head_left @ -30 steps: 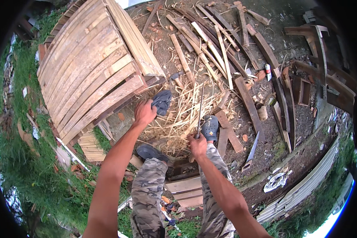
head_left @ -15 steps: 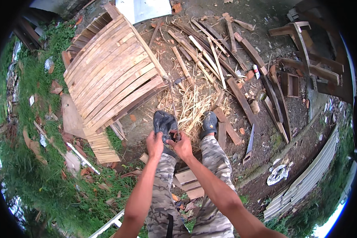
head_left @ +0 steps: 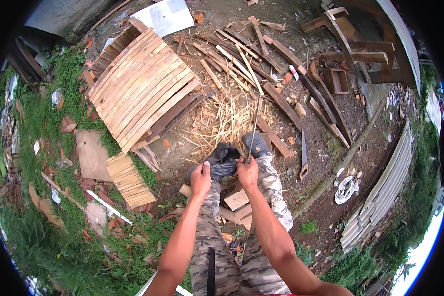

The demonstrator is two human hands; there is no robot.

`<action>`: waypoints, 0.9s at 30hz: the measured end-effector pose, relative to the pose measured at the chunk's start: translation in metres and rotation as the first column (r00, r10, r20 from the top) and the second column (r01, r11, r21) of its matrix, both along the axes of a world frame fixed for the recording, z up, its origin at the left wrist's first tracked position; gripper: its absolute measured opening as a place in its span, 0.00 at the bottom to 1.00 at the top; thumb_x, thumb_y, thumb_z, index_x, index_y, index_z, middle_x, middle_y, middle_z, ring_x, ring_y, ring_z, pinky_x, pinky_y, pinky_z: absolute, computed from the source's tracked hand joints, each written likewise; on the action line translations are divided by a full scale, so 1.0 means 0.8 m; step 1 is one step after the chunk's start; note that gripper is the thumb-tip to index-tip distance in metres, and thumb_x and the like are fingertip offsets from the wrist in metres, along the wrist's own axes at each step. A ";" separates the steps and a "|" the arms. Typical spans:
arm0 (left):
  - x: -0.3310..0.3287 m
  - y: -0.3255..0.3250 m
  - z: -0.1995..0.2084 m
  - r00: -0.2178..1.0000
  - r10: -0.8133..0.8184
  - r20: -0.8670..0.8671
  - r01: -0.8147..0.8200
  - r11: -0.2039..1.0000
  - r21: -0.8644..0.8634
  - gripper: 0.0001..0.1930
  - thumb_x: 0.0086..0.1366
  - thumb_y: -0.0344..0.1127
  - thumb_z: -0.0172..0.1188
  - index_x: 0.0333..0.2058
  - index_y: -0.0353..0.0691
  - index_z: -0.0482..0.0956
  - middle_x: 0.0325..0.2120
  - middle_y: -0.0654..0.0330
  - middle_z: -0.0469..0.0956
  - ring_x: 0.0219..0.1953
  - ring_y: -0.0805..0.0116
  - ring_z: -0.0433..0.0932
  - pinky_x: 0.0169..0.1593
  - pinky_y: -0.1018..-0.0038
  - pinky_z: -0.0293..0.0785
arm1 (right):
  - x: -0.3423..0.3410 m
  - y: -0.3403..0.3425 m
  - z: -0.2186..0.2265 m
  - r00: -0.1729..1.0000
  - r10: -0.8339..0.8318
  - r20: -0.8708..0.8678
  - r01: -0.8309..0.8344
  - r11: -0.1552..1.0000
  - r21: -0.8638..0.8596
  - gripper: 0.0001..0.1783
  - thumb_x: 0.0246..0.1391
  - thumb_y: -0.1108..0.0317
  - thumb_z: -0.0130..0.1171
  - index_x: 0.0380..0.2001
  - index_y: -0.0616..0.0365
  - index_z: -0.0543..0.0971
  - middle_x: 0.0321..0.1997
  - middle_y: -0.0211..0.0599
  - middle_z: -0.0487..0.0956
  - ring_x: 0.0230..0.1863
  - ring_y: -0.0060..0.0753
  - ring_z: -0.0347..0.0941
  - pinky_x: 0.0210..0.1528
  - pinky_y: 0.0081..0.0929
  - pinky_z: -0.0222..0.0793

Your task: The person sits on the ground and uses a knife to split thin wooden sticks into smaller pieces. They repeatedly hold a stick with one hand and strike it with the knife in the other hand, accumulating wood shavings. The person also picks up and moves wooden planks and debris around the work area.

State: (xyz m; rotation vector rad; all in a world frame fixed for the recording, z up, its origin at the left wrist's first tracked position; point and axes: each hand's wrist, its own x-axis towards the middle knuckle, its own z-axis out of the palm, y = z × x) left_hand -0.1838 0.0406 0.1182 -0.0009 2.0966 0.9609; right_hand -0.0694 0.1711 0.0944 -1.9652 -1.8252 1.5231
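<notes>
Head view: right hand [head_left: 247, 170] is closed around the near end of a thin strip [head_left: 254, 126] running toward 12 o'clock over the shavings [head_left: 227, 121]. Left hand [head_left: 201, 176], at 9 o'clock of the right, is fisted; what it holds cannot be told. Boots [head_left: 232, 153] sit just beyond. Judgement: keep the strip straight, hands close, grip firm.

I can't make out what my left hand [head_left: 201, 178] grips; its fist hides it. My right hand [head_left: 247, 171] covers the lower end of the thin strip [head_left: 254, 126]. My knees hide part of the wood blocks [head_left: 236, 200], and the round rim cuts off the white sheet [head_left: 165, 16].
</notes>
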 end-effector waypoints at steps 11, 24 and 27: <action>0.050 0.054 -0.010 0.858 0.225 0.462 -0.413 0.838 0.358 0.16 0.62 0.25 0.52 0.49 0.35 0.74 0.36 0.65 0.77 0.37 0.76 0.73 0.46 0.77 0.70 | 0.043 0.050 0.018 0.938 -0.128 -0.323 0.051 0.970 -0.239 0.06 0.46 0.77 0.58 0.28 0.58 0.71 0.29 0.30 0.77 0.23 0.19 0.66 0.26 0.22 0.63; 0.239 0.218 -0.050 0.943 0.064 0.327 -0.166 0.941 0.295 0.16 0.60 0.29 0.55 0.48 0.34 0.74 0.39 0.65 0.77 0.40 0.77 0.73 0.47 0.78 0.70 | 0.246 0.209 -0.047 0.997 -0.077 -0.003 0.076 0.990 -0.122 0.15 0.44 0.63 0.70 0.27 0.60 0.74 0.25 0.29 0.75 0.26 0.24 0.69 0.32 0.27 0.67; 0.304 0.245 -0.030 0.945 0.022 0.327 -0.106 0.965 0.242 0.18 0.59 0.29 0.61 0.49 0.35 0.74 0.40 0.62 0.79 0.39 0.74 0.76 0.47 0.75 0.73 | 0.330 0.245 -0.047 0.999 -0.038 0.011 0.040 0.977 -0.211 0.16 0.45 0.60 0.67 0.28 0.61 0.74 0.26 0.33 0.76 0.28 0.26 0.70 0.34 0.29 0.68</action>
